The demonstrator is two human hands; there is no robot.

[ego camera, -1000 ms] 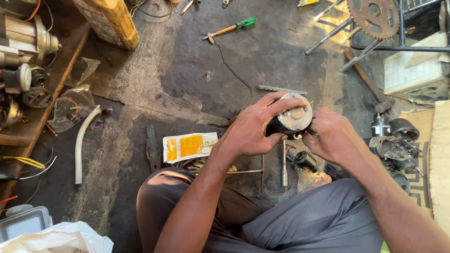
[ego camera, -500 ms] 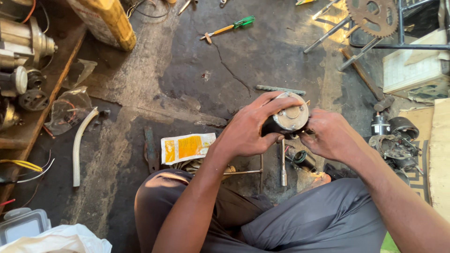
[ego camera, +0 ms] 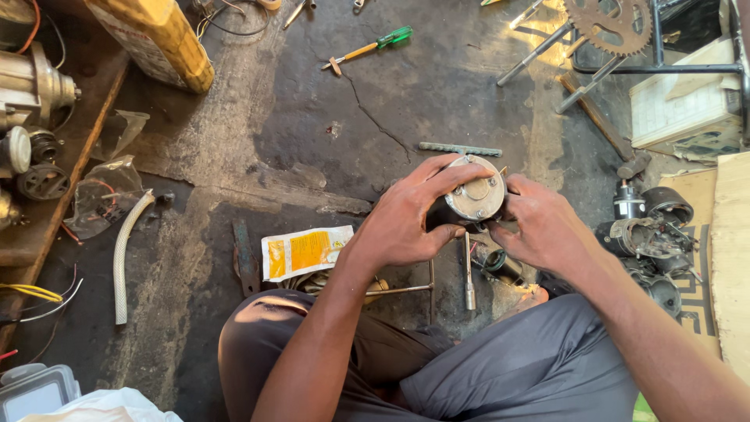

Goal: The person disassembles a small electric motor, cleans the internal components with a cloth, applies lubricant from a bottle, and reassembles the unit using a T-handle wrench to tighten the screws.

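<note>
The left hand (ego camera: 406,227) and the right hand (ego camera: 543,227) together held a small cylindrical motor (ego camera: 469,199) above the cracked, oil-stained floor (ego camera: 312,133), in front of the seated person's knees. The left fingers (ego camera: 445,173) were wrapped around the dark body and clamped on it; the right fingers were closed against the far side of the housing, near the end cap. The step in hand appeared to be work on the end cap, either seating or loosening it. Judged from the grip, any next move would call for a steady left-hand hold while the right hand worked the cap edge.

The round metal end cap faced up toward the camera. The long axis of the motor ran roughly from the cap downward and away to the left, largely hidden by the left hand.

A socket wrench (ego camera: 467,273) lay on the floor just below the hands, a yellow packet (ego camera: 305,250) lay to the left, and a green-handled screwdriver (ego camera: 371,48) lay well apart.
</note>
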